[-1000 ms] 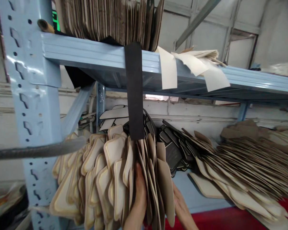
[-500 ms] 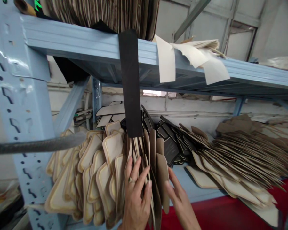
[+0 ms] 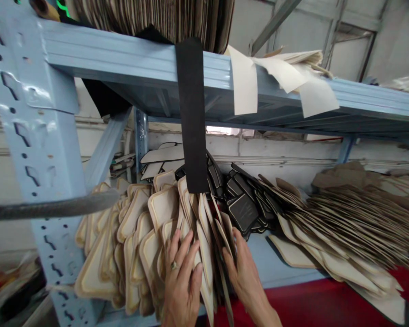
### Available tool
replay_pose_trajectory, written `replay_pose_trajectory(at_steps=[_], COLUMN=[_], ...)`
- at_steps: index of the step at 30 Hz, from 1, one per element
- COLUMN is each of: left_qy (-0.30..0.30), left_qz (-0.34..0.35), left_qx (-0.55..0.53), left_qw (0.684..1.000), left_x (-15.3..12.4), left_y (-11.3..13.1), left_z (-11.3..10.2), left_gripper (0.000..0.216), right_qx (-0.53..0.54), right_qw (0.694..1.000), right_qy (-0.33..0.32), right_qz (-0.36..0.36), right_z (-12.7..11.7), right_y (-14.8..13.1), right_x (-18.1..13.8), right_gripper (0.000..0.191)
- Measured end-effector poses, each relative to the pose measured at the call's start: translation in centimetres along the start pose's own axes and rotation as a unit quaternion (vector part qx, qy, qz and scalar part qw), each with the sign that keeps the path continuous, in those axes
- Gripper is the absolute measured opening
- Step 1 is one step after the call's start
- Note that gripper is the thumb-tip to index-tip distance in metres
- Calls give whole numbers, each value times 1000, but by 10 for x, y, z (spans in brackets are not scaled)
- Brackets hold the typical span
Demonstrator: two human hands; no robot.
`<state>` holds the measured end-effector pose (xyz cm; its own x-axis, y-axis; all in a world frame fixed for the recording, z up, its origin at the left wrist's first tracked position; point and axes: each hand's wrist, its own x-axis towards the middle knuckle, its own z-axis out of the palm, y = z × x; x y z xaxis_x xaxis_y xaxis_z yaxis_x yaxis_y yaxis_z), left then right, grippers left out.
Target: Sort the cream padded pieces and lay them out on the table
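Observation:
A pile of beige moulded pieces stands on edge on a blue shelf. My left hand, with a ring on one finger, lies flat on the front pieces with fingers spread. My right hand presses against the right side of the same pile, fingers among the thin upright pieces. Neither hand has closed around a piece.
A black strip hangs from the upper shelf beam. Black moulded pieces lie behind the pile, fanned brown sheets to the right. Cream sheets droop over the beam. A grey bar crosses the blue upright.
Both hands have come up from below onto the pile. The left hand went from edge-on between pieces to flat with spread fingers; the pieces fanned out to the right.

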<state>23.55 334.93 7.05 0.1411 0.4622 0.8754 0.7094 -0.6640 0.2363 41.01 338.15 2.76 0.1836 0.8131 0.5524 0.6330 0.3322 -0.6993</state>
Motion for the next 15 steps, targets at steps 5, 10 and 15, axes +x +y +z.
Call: replay_pose_trajectory(at_steps=[5,10,15], left_qy=[20,-12,-15], left_qz=[12,23,41], left_qx=[-65,-80,-113], left_qw=[998,996,993], left_x=[-13,-28,-30], left_y=[9,18,24], left_z=[3,8,6], left_gripper=[45,41,43], right_qx=[68,13,82], right_qw=[995,999,995], right_qy=[44,14,13], right_qz=[52,43,55], right_z=[0,0,-12], right_y=[-3,-6,-13], right_x=[-7,-18,-24], right_gripper=[76,80,76])
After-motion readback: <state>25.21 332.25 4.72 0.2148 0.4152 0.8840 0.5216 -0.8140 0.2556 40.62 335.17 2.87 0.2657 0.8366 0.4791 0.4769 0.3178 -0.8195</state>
